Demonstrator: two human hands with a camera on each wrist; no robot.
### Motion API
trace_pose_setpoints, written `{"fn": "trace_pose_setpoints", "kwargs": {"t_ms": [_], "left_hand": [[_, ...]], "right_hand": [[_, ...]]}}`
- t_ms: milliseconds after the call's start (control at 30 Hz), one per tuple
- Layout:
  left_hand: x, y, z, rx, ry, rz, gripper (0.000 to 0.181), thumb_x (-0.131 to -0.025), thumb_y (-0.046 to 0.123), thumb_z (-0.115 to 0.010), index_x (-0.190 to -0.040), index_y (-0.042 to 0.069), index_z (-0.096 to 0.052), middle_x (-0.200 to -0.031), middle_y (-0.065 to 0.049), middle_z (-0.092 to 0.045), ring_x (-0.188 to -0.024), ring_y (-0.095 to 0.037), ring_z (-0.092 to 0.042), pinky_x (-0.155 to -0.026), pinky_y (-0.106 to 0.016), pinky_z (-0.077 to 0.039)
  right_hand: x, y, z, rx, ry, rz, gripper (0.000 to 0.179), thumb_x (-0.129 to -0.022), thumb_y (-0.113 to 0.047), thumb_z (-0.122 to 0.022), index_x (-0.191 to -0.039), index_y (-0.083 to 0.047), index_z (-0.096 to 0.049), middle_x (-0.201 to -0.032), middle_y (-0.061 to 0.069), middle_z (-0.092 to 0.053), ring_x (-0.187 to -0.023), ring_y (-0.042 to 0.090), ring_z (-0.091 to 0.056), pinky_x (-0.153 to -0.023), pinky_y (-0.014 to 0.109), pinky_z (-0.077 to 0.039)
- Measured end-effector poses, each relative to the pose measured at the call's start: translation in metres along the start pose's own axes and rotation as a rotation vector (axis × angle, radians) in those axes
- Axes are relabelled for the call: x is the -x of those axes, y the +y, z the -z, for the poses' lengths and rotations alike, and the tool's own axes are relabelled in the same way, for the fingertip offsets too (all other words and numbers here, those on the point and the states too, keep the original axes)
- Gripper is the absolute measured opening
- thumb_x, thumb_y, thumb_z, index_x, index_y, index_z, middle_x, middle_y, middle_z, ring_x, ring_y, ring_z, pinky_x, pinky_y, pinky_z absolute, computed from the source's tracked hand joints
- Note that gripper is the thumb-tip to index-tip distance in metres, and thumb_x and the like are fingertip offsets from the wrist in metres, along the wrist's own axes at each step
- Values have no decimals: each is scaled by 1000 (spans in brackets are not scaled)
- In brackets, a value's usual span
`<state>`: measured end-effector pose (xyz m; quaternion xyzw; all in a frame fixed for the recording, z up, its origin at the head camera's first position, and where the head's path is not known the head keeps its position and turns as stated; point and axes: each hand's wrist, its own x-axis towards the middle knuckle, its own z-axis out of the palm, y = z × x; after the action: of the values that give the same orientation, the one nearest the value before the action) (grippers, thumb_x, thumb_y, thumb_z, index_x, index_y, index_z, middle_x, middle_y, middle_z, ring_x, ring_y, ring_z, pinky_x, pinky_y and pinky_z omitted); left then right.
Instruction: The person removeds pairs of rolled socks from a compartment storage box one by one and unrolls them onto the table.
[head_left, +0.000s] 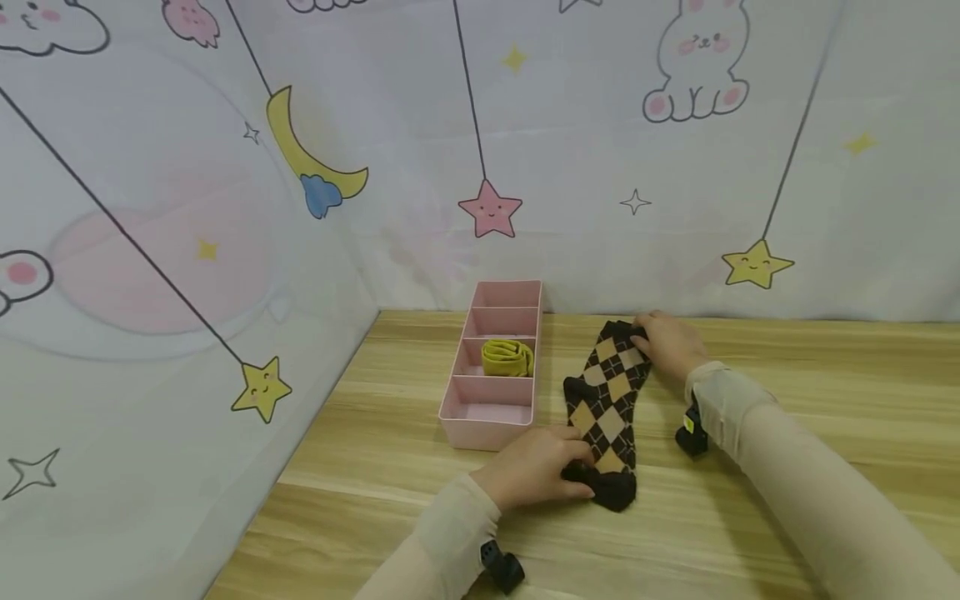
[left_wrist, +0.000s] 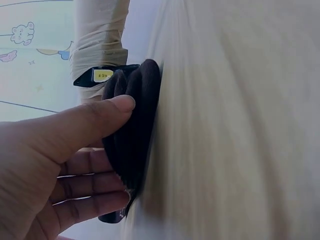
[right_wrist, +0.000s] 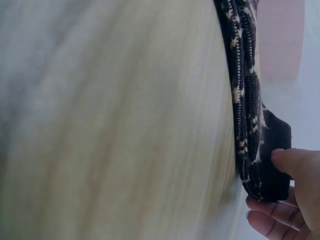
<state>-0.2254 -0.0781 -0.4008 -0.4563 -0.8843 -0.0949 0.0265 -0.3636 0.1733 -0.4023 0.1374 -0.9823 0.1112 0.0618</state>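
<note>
A pair of argyle socks (head_left: 611, 417), black with tan and cream diamonds, lies flat on the wooden table, one sock stacked on the other. At the near end my left hand (head_left: 536, 467) pinches the black toes (left_wrist: 148, 95), thumb on top and fingers along the side. My right hand (head_left: 671, 346) holds the far cuff end at its right corner. In the right wrist view, the thumb rests on the black cuff (right_wrist: 275, 175) with fingers under its edge. The layered sock edges show there as well.
Left of the socks stands a pink divided box (head_left: 489, 435) with a row of compartments. A rolled yellow-green sock-like bundle (head_left: 507, 358) sits in one of them. A white printed cloth (head_left: 585, 250) hangs behind the wooden table (head_left: 360, 467) and along its left side.
</note>
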Motion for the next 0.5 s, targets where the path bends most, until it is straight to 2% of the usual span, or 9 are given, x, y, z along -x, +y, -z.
{"fn": "trace_pose_setpoints", "kwargs": {"t_ms": [233,500], "left_hand": [[0,-3,5,41,-16,-21,18,-84,34,-72,-95,19,-73,-92,9,-66,-80,2,-57,-72,-7,-43],[1,-2,10,47,-9,-28,16,-87,32,-70,-95,19,-73,-92,8,-67,-80,1,-59,-72,-7,-44]], "right_hand": [[1,-2,4,13,-2,-8,28,-98,-20,-55,-113,2,-62,-110,23,-63,-93,35,-64,-79,48,-53],[4,0,5,6,18,-14,26,-97,-19,-55,-111,2,-63,-107,21,-64,-91,33,-64,-77,46,-54]]}}
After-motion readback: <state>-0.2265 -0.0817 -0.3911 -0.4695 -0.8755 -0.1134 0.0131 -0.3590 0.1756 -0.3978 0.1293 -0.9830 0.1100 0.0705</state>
